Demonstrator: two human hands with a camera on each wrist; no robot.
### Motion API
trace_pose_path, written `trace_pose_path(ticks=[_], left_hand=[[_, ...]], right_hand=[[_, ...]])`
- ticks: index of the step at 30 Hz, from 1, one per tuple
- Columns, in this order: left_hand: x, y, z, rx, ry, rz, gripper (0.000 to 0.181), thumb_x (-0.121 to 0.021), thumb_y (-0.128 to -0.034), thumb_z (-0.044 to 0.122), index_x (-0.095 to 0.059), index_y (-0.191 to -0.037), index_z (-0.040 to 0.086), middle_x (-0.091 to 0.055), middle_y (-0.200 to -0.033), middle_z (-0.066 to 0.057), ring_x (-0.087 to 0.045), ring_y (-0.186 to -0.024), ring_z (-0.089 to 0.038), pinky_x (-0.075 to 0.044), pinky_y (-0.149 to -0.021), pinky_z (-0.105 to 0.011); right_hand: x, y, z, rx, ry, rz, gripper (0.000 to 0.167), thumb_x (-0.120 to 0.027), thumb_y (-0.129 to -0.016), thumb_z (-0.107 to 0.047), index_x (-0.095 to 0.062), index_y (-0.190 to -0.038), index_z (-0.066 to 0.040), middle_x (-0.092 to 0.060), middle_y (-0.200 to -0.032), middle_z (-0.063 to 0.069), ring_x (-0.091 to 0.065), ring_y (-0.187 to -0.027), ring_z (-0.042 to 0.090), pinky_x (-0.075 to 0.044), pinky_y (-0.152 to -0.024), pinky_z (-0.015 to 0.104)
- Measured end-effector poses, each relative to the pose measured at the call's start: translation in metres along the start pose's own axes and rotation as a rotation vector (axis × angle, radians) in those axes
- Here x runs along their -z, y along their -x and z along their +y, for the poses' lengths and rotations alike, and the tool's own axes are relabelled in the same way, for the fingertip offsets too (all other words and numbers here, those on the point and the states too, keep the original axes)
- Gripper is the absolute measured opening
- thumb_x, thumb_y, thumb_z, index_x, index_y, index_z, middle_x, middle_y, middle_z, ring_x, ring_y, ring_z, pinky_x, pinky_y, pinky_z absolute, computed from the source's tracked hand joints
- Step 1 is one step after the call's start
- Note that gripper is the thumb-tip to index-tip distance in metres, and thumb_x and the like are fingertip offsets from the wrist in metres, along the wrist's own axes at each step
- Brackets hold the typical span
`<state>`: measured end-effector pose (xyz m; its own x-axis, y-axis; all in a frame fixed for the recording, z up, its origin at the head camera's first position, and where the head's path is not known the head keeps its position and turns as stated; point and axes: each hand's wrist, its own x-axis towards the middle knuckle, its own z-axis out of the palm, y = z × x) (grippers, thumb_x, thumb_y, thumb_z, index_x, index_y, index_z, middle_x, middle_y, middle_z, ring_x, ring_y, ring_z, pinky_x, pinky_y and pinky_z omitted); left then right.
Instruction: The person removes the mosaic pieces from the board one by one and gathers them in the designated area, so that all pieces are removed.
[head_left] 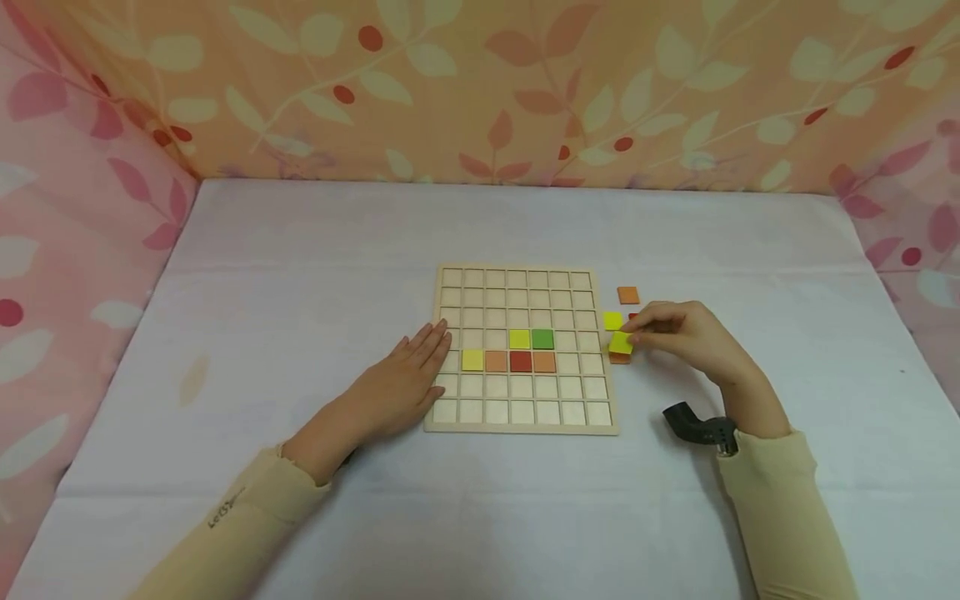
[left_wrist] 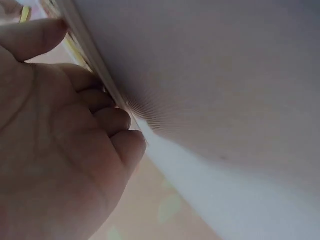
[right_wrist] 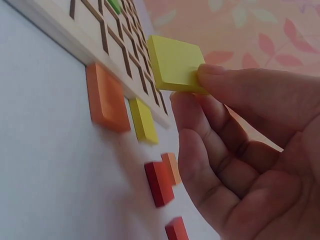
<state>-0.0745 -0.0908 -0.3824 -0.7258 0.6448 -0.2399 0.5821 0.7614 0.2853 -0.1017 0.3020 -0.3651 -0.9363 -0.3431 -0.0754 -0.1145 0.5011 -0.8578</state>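
A wooden grid board [head_left: 525, 431] lies flat on the table. My left hand [head_left: 393, 383] rests along its left edge, fingers extended over the rim. Between thumb and fingertips, my right hand [head_left: 693, 337] pinches a yellow square tile [right_wrist: 177, 62], raised just off the board's right side. In the grid, a yellow tile [head_left: 520, 339] and a green tile [head_left: 542, 339] sit side by side. The row below holds a yellow tile [head_left: 472, 360], an orange tile [head_left: 496, 361], a red tile [head_left: 521, 361] and another orange tile [head_left: 544, 362].
Loose tiles lie right of the board: an orange tile [right_wrist: 107, 100], a yellow tile [right_wrist: 143, 121], a red tile [right_wrist: 159, 184] and others partly hidden. A black curved device [head_left: 697, 427] sticks out at the right wrist. Patterned cloth [head_left: 480, 92] walls the table's back and sides.
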Motion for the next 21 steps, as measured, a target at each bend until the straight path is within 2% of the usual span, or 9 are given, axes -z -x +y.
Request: trace_pose_path(ticks=[5,12,18,21], left_hand=[[0.005,-0.001,0.000,0.017,0.036,-0.027,0.066,-0.047,-0.0991,0.025,-0.014,-0.148,-0.004,-0.003,-0.157,-0.015,-0.003,-0.143,-0.028,-0.013,-0.114,-0.045],[0.006,0.000,0.000,0.048,0.100,0.069,0.070,-0.051,-0.0975,0.024,-0.013,-0.149,-0.004,-0.005,-0.156,-0.017,-0.004,-0.143,-0.029,-0.013,-0.113,-0.046],[0.002,0.000,0.003,0.041,0.068,0.024,0.067,-0.051,-0.0975,0.024,-0.018,-0.147,-0.005,-0.005,-0.156,-0.019,-0.005,-0.143,-0.031,-0.015,-0.112,-0.049],[0.001,0.001,0.005,0.042,0.064,0.029,0.066,-0.050,-0.0977,0.023,-0.018,-0.147,-0.005,-0.005,-0.156,-0.018,-0.005,-0.143,-0.031,-0.015,-0.113,-0.048]], right_hand=[[0.008,0.002,0.008,-0.017,-0.004,-0.009,0.016,-0.069,-0.085,-0.006,-0.069,-0.099,0.004,-0.068,-0.092,0.000,-0.061,-0.078,0.015,-0.050,-0.067,0.020],[0.016,0.005,0.018,-0.044,0.003,-0.033,0.016,-0.069,-0.086,-0.006,-0.070,-0.099,0.003,-0.067,-0.088,0.008,-0.059,-0.075,0.018,-0.050,-0.066,0.021],[0.019,0.006,0.023,-0.057,0.030,-0.060,0.014,-0.069,-0.085,-0.005,-0.071,-0.096,0.003,-0.064,-0.082,0.010,-0.057,-0.071,0.019,-0.050,-0.062,0.022],[0.019,0.006,0.024,-0.073,0.064,-0.059,0.013,-0.069,-0.085,-0.005,-0.072,-0.095,0.002,-0.064,-0.080,0.008,-0.056,-0.070,0.017,-0.049,-0.062,0.021]])
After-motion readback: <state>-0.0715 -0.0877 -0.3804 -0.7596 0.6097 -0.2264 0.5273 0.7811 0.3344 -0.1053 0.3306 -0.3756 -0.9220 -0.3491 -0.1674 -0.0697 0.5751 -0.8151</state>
